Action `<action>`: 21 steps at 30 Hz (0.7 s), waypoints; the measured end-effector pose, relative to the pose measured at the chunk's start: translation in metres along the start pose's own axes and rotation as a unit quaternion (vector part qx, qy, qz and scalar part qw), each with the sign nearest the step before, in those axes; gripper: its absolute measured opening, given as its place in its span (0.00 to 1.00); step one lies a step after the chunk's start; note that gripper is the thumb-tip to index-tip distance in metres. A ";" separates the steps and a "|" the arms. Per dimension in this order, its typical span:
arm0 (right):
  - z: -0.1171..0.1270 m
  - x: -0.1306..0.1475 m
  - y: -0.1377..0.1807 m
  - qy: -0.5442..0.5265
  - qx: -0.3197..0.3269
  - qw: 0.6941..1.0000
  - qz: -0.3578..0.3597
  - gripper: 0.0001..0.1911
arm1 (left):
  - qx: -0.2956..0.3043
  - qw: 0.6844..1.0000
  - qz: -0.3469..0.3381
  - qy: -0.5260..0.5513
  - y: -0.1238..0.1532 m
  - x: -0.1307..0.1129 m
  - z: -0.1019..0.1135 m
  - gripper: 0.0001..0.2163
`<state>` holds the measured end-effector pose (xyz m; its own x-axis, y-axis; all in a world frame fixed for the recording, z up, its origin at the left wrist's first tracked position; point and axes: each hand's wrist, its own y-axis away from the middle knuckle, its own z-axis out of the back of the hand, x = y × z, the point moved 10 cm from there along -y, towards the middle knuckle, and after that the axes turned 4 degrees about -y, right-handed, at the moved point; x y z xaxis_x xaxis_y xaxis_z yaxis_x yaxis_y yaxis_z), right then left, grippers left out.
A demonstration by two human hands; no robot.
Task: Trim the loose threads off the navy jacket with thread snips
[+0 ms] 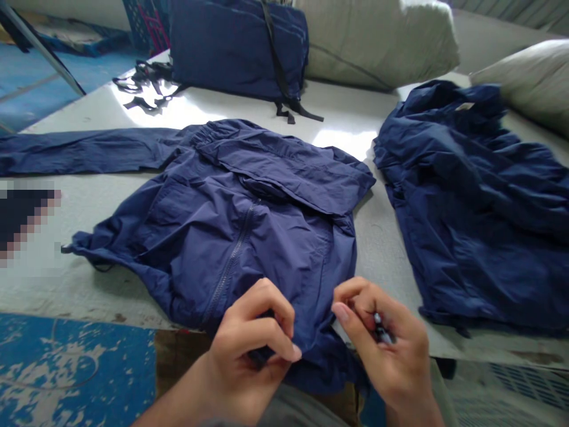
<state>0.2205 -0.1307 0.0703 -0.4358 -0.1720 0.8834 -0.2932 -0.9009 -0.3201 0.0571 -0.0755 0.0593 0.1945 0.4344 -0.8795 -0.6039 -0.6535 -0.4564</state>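
1. Navy jacket lies zip-up on the worktop, centre; its near hem hangs past the near edge. Risk: the overhang's weight could drag the cloth nearward if nothing steadies it.
2. Left hand, above the near hem: grip curled, thumb and fingertips nearly meeting; cannot tell whether it has cloth. A poor pinch could let the hem slip.
3. Right hand, right of it: grip curled closed around a small object, type unclear; thumb and forefinger close together, anything between them too fine to tell. If the object has a sharp end, a careless turn might nick the shell.
4. Zip runs up the jacket's middle; sideways tugging could ruck the cloth beside it.
5. Second garment lies right, near the jacket; same colour, so mix-up is possible.
6. Black straps, far left: loose, could snag a dragged sleeve.
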 end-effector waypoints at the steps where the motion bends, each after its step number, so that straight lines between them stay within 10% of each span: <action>1: -0.002 0.002 0.000 0.024 0.018 0.999 0.013 0.19 | 0.013 1.000 -0.009 -0.021 0.000 -0.004 -0.001 0.10; 10: -0.001 -0.026 0.003 0.200 0.090 0.975 -0.041 0.16 | 0.139 0.972 0.015 -0.188 -0.005 -0.005 -0.018 0.08; 21: 0.004 -0.059 -0.001 0.065 0.047 0.970 -0.229 0.21 | 0.074 0.953 0.178 -0.232 -0.019 0.046 -0.007 0.17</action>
<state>0.2498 -0.1214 0.0203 -0.3832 0.3010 0.8732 -0.4051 -0.9044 0.1339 0.0828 -0.0478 0.0265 -0.3850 0.4504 -0.8056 -0.6770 -0.7311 -0.0852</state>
